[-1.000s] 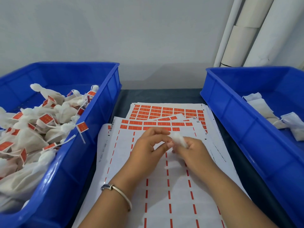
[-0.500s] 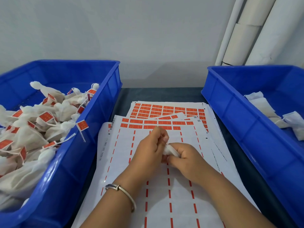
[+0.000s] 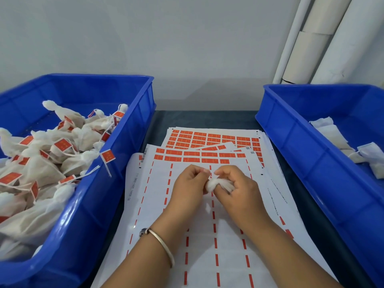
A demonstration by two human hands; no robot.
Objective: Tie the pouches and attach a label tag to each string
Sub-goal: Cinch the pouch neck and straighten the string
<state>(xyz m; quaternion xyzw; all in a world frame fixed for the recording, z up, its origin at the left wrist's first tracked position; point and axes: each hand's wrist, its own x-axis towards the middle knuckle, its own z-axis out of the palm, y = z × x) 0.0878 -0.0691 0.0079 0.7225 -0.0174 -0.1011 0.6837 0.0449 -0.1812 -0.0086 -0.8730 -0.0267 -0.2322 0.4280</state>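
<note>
A small white pouch (image 3: pixel 218 183) is bunched between both hands above the label sheets. My right hand (image 3: pixel 239 190) curls round its gathered top, most of the pouch hidden under the fingers. My left hand (image 3: pixel 189 188) has fingers curled, fingertips pinched close by the pouch's left end; whatever it pinches is too thin to make out. Sheets of orange labels (image 3: pixel 207 154) lie flat on the table, the near rows peeled bare.
A blue bin (image 3: pixel 116 179) on the left is piled with tied pouches carrying orange tags. Another blue bin (image 3: pixel 301 154) on the right holds a few untied white pouches (image 3: pixel 332 136). White pipes stand at the back right against the wall.
The hands have shifted slightly away from me over the sheet. The left fingertips came apart from the right hand, and more of the white pouch shows between them.
</note>
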